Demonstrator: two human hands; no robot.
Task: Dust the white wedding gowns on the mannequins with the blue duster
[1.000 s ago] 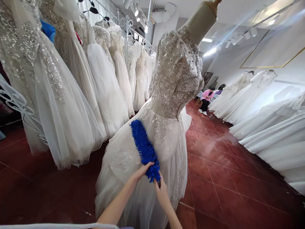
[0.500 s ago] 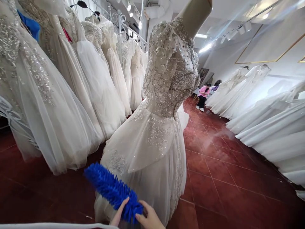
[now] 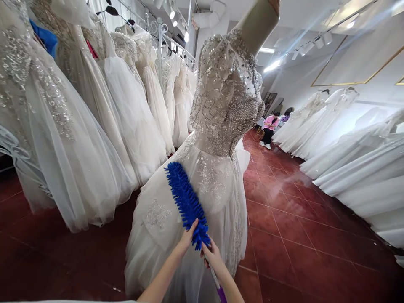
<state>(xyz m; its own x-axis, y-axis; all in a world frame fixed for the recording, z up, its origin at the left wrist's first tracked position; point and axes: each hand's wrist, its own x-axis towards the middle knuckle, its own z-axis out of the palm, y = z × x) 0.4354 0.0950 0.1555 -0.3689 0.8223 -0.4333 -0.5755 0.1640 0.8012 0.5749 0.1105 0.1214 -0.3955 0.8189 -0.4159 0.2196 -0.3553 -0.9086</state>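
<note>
A beaded white wedding dress point(image 3: 217, 139) stands on a mannequin in front of me. A blue fluffy duster point(image 3: 186, 202) lies up against its skirt, pointing up and left. My right hand point(image 3: 214, 257) is closed round the duster's thin handle just below the blue head. My left hand point(image 3: 187, 237) pinches the lower end of the blue head with its fingers.
A rack of white gowns point(image 3: 94, 105) hangs along the left. More white dresses point(image 3: 353, 164) lie and hang on the right. Red floor tiles point(image 3: 293, 235) run between them. A person in pink point(image 3: 269, 126) sits far back.
The duster swung from low on the left, near the skirt's hem, up onto the front of the skirt. Both hands rose with it.
</note>
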